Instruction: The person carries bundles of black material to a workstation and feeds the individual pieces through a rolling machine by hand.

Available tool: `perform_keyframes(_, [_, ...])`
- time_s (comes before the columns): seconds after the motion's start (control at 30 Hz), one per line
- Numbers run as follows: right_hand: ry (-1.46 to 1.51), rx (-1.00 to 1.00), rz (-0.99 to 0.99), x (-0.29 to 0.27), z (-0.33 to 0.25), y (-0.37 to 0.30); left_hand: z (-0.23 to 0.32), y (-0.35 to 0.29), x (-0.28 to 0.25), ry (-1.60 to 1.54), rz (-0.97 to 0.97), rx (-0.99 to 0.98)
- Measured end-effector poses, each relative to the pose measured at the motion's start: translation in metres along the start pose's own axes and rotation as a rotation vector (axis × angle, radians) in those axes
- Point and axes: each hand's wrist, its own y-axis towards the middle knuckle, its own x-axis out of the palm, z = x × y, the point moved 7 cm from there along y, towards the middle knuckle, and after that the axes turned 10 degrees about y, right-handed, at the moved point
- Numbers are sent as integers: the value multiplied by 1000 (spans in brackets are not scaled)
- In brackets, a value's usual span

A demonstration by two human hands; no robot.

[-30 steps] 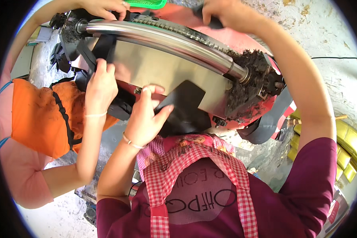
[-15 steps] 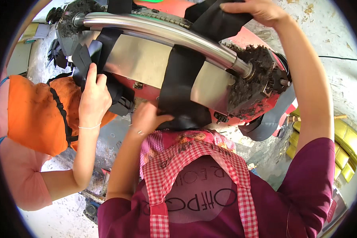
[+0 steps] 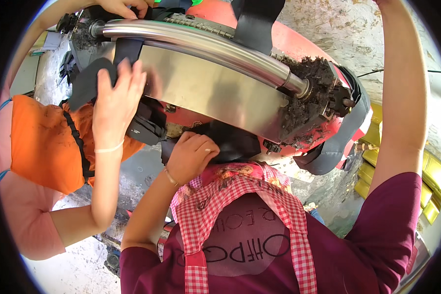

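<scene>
My left hand (image 3: 193, 153) is closed, its fingers curled at the edge of smooth black leather-like sheets (image 3: 232, 143) between my apron and the machine (image 3: 191, 85). The machine has a long polished steel roller (image 3: 201, 41) above a bare metal plate (image 3: 201, 81). Beyond the roller, a black strip (image 3: 257, 27) stands up and runs out at the top edge. My right forearm (image 3: 402, 98) reaches up past the machine's right end; its hand is cut off by the picture's edge.
At left, a co-worker in an orange apron (image 3: 44, 147) has one blurred hand (image 3: 115, 103) by a black piece (image 3: 90, 83), another hand (image 3: 125, 7) behind the roller. Dark scraps (image 3: 318, 81) cover the gear end. Grey material (image 3: 328, 152) hangs there; yellow bundles (image 3: 426, 181) lie right.
The black strip across the front plate is gone from there. My right hand has moved up out of view; my left fingers have curled in. The co-worker's hand has shifted, and another appeared at top.
</scene>
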Motion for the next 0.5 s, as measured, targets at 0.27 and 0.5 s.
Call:
perform_keyframes(0.27, [-484, -59, -250, 105, 52, -5, -4, 12, -69, -377, 267, -391])
perform_keyframes(0.5, [-325, 69, -614, 173, 91, -34, -39, 77, -57, -162, 255, -588])
